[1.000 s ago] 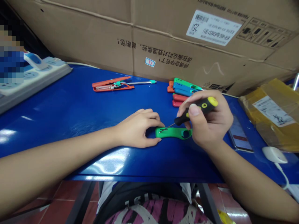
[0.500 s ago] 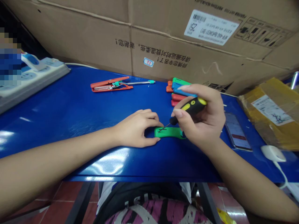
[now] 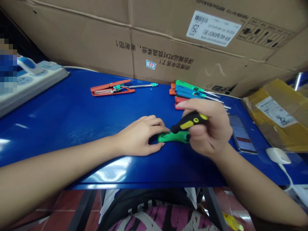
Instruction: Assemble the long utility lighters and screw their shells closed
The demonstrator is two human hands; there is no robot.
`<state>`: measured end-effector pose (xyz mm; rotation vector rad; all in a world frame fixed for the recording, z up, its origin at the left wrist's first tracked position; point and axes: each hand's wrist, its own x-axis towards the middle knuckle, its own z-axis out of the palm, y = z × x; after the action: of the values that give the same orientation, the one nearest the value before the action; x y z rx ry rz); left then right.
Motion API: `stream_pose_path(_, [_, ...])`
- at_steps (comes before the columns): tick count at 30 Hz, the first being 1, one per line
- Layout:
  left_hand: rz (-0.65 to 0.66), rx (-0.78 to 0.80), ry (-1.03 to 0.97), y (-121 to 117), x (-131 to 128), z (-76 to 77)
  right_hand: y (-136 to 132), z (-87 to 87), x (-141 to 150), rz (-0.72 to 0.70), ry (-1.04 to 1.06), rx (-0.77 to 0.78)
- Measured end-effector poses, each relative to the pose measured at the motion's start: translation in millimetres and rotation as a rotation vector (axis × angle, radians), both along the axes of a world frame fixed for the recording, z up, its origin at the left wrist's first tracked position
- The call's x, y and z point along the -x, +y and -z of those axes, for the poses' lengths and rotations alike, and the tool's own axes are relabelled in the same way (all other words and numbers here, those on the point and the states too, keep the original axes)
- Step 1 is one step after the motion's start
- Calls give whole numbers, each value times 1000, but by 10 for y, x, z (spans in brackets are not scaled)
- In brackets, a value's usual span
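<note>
A green plastic tool handle (image 3: 173, 137) lies on the blue table. My left hand (image 3: 141, 134) rests on the tabletop, thumb and fingers closed about the left end of that handle. In my right hand (image 3: 211, 128) is a black-and-yellow screwdriver (image 3: 189, 123), slanting down to the left over the green piece. Its thin tip is hard to make out here, close to my left fingertips. The right end of the green handle is partly hidden behind my right hand.
An opened red casing (image 3: 113, 89) with wires and a metal rod lies at the back. Several coloured tools (image 3: 187, 92) with metal shafts sit behind my right hand. A phone (image 3: 242, 134), a taped parcel (image 3: 279, 115), a power strip (image 3: 31, 80) and a large cardboard box (image 3: 96, 41) surround the work.
The screwdriver now lies at a flatter angle, and my right fingers have shifted on its handle, the thumb curling in. My left hand stays at the green handle. The view has shifted slightly.
</note>
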<state>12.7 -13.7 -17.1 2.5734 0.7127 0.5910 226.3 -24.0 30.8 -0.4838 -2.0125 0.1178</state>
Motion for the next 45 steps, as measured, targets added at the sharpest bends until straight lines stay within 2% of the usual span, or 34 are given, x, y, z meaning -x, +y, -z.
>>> stream_pose_path(2, [2, -11, 17, -15, -3, -8, -5, -30, -22, -65, -48, 109])
stream_pose_path(4, [5, -21, 25, -24, -3, -11, -8, -73, -33, -70, -92, 154])
stream_pose_path(9, [10, -36, 7, -22, 0, -16, -16, -117, -26, 99, -138, -16])
stream_pose_path(15, [-1, -38, 50, -26, 8, -25, -62, -91, -40, 23, -189, 164])
stream_pose_path(17, [-5, -46, 28, -28, 7, -21, -65, -109, -39, 47, -218, 119])
stream_pose_path(21, [-4, -45, 0, -19, -3, -13, -48, -123, -36, 166, -218, -76])
stream_pose_path(27, [7, -28, 2, -11, 3, -17, -33, -62, -59, 26, -203, 164])
stream_pose_path(28, [6, -31, -1, -12, 5, -14, -28, -61, -61, 36, -213, 150])
stream_pose_path(32, [2, -45, -7, -14, 8, 5, 5, -74, -57, 152, -163, -96])
stream_pose_path(33, [2, -47, -8, -12, 8, 7, 12, -72, -56, 165, -153, -114])
stream_pose_path(37, [15, -50, -2, -3, 5, -3, 21, -33, -47, 84, -119, 80])
stream_pose_path(39, [17, -48, 2, -3, 7, -8, 22, -17, -40, 38, -105, 123])
stream_pose_path(41, [15, -56, -1, -7, 10, -9, 25, -15, -35, 50, -116, 76])
stream_pose_path(45, [1, -57, -5, -15, 11, -10, 24, -42, -49, 167, -141, -130])
